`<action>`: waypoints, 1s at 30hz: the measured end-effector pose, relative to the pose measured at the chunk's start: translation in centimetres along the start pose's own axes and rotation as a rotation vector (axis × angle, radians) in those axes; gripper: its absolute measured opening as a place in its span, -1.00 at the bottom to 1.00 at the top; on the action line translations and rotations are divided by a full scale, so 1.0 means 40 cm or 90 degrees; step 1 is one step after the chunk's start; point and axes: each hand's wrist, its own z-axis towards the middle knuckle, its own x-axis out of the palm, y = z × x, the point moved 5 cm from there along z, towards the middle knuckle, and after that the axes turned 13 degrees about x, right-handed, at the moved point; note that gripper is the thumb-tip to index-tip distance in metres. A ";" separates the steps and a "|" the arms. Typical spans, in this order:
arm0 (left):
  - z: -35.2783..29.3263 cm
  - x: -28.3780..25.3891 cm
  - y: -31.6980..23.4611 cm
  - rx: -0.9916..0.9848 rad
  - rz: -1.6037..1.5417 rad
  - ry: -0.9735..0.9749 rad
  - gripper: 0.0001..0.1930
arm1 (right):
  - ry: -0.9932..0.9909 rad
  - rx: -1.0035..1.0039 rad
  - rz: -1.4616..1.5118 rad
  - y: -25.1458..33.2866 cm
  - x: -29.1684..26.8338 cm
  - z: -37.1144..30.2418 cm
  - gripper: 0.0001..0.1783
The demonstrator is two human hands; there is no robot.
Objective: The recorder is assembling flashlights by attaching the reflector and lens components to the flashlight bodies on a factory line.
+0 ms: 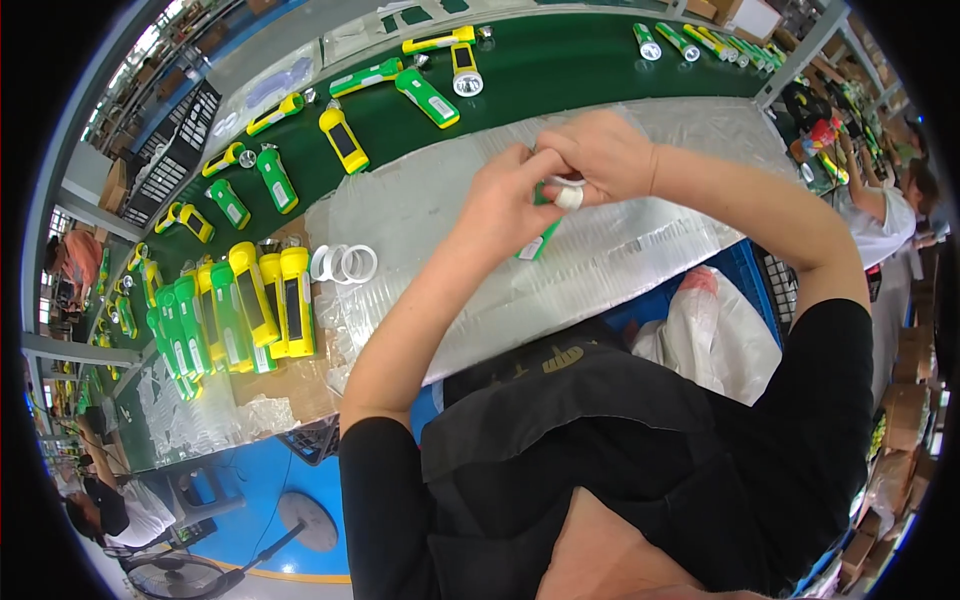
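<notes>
Over the middle of the bench, both my hands meet around one green flashlight [540, 242]. My left hand [503, 205] is closed around its body, and the lower end shows below the fingers. Curled against the left fingers, my right hand [606, 155] is closed at the flashlight's upper end. The fingers hide that end. White bands [569, 198] show at the right fingers; whether they are loose rings or finger wraps I cannot tell. Several loose white rings [375, 264] lie on the bench left of my left forearm.
Green and yellow flashlights [297, 305] stand packed together at the left. More flashlights [428, 98] lie along the green belt [560, 75] behind the silvery work surface [420, 300]. A blue crate [745, 285] with a white sack [715, 325] sits below the bench edge. Other people work at both sides.
</notes>
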 end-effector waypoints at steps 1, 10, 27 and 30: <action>-0.002 -0.002 0.002 -0.003 0.049 -0.007 -0.62 | -0.061 -0.024 -0.056 0.001 0.007 -0.002 -0.55; -0.004 -0.016 0.008 -0.043 0.026 -0.003 -0.64 | 0.115 0.203 -0.053 -0.004 -0.018 0.023 -0.50; -0.017 -0.021 -0.011 -0.070 0.017 -0.073 -0.63 | 0.127 0.089 0.132 0.016 -0.050 0.018 -0.47; -0.017 -0.006 -0.020 -0.058 0.125 -0.075 -0.63 | 0.111 0.202 0.038 -0.007 -0.018 0.012 -0.47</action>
